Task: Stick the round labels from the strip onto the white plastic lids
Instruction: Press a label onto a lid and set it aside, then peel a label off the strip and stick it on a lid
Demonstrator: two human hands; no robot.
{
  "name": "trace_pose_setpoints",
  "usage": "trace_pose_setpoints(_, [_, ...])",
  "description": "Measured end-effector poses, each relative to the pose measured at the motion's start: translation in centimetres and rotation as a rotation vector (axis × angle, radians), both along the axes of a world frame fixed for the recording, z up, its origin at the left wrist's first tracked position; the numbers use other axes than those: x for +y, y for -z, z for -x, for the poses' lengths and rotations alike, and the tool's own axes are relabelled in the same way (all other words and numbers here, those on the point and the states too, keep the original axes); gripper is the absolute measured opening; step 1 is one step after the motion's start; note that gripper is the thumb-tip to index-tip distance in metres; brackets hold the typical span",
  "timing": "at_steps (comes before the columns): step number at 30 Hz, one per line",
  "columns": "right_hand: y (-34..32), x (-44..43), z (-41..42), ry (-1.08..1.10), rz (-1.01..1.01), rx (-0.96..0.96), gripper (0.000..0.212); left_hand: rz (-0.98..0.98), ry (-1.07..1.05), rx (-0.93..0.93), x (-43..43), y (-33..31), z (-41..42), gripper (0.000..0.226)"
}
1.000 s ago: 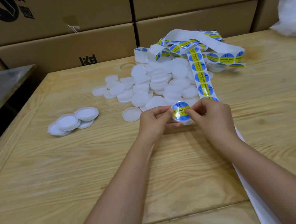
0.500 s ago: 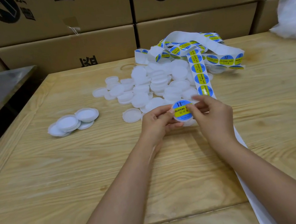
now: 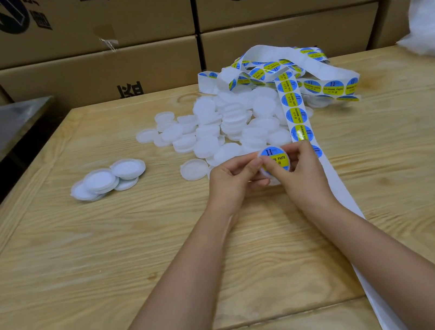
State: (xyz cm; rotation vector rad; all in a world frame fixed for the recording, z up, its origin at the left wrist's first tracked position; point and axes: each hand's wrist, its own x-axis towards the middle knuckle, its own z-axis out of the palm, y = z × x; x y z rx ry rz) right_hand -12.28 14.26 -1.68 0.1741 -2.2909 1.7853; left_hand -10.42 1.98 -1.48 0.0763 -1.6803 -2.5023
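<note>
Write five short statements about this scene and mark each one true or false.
1. The left hand and right hand both hold one labelled lid. True.
2. The label strip lies left of the lid pile. False: it runs along the pile's right side.
3. A small group of lids lies apart, left of the pile. True.
4. The table is metal. False: it is wood.
5. Cardboard boxes stand behind the table. True.

On the table (image 3: 85, 271), a heap of lids (image 3: 207, 146) lies toward the back, the label strip (image 3: 296, 112) coiled behind it and running down its right side. A smaller lid cluster (image 3: 102, 180) sits left; boxes (image 3: 99, 75) stand behind.
</note>
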Motion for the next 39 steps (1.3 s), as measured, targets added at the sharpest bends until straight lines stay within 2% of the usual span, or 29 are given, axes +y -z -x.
trace_pose_setpoints(4, [0.0, 0.1, -0.2, -0.091, 0.067, 0.001, 0.030, -0.068, -0.012, -0.025, -0.2, 0.1, 0.1, 0.009])
trace_pose_setpoints(8, [-0.5, 0.3, -0.4, -0.115, 0.108, 0.043, 0.032, -0.133, -0.011, -0.051, -0.6, -0.1, 0.2, 0.012])
trace_pose_setpoints(11, [-0.8, 0.6, -0.5, -0.128, 0.151, 0.082, 0.023, -0.146, -0.006, -0.049, -0.8, -0.2, 0.3, 0.014])
trace_pose_setpoints(14, [-1.0, 0.9, -0.6, -0.110, 0.193, 0.101, 0.016, -0.113, 0.016, -0.020, -0.7, -0.1, 0.3, 0.015])
trace_pose_setpoints(18, [-1.2, 1.4, -0.5, -0.084, 0.259, 0.067, 0.016, -0.023, 0.006, 0.011, -0.4, 0.0, 0.2, 0.014])
trace_pose_setpoints(26, [-0.7, 1.6, 0.0, -0.003, 0.213, 0.054, 0.015, 0.074, 0.019, -0.007, -0.2, -0.1, 0.0, 0.016])
trace_pose_setpoints(30, [-0.6, 2.5, 1.0, 0.006, -0.002, 0.074, 0.011, 0.098, -0.135, -0.045, -1.2, -1.2, 0.5, 0.023])
trace_pose_setpoints(32, [-0.6, 3.4, 1.6, 0.063, -0.122, 0.093, 0.022, 0.154, -0.267, -0.058, -3.0, -1.9, 0.8, 0.023])
trace_pose_setpoints(36, [-0.5, 5.5, 2.6, 0.120, -0.394, 0.108, 0.029, 0.536, -0.603, -0.051, -9.0, -2.4, 0.7, 0.022])
trace_pose_setpoints(39, [-0.1, 6.5, 3.1, 0.100, -0.543, 0.052, 0.031, 0.771, -0.824, -0.131, -13.5, -2.3, 0.0, 0.027])
